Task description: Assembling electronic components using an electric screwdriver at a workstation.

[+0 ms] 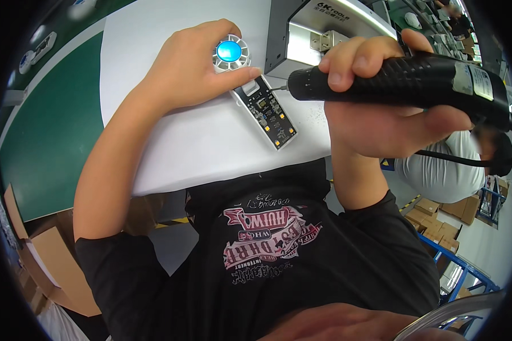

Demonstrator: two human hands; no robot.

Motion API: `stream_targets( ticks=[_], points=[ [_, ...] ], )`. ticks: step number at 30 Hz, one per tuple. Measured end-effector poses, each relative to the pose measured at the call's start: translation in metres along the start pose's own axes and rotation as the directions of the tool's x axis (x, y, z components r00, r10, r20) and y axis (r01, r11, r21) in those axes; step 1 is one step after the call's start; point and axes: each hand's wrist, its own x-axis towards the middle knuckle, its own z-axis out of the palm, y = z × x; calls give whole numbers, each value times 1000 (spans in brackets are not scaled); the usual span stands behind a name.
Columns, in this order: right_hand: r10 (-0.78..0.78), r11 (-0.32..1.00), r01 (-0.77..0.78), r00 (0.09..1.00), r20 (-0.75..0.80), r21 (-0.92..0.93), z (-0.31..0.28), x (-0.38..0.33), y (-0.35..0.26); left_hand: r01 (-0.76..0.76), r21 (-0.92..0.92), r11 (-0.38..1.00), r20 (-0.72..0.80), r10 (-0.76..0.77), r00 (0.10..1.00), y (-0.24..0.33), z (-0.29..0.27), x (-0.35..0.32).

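White-and-black device, one, over one white sheet on green surface. Hands apart: left hand clamped on device, right hand round one black screwdriver. Beyond: one metal box; room holds several cartons.

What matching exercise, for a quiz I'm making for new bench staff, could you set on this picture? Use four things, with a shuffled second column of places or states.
Column one
1. Left hand
2. Right hand
3. White sheet
4. Open cardboard box

Column two
A. Lies beneath the circuit-board device
B. Gripping the black electric screwdriver
C. At the lower left of the picture
D. Holding the round end with the blue disc

Right pairs: 1-D, 2-B, 3-A, 4-C
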Motion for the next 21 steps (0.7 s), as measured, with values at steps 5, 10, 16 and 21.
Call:
stream_targets(
  ticks=[5,10,16,21],
  points=[
    [8,1000,-9,998,58,8,4,-5,6,-41,2,999,-46,41,998,-4,1,-6],
    [-48,998,41,980,194,40,0,-2,13,-98,-5,995,-71,98,993,-1,5,-6],
    [-58,992,67,994,92,-104,-8,14,-45,-5,-27,1000,0,5,1000,-1,-8,-14],
    [-3,998,-7,984,-180,-56,25,16,-64,-44,-23,999,-13,44,999,-1,-7,-7]
  ],
)
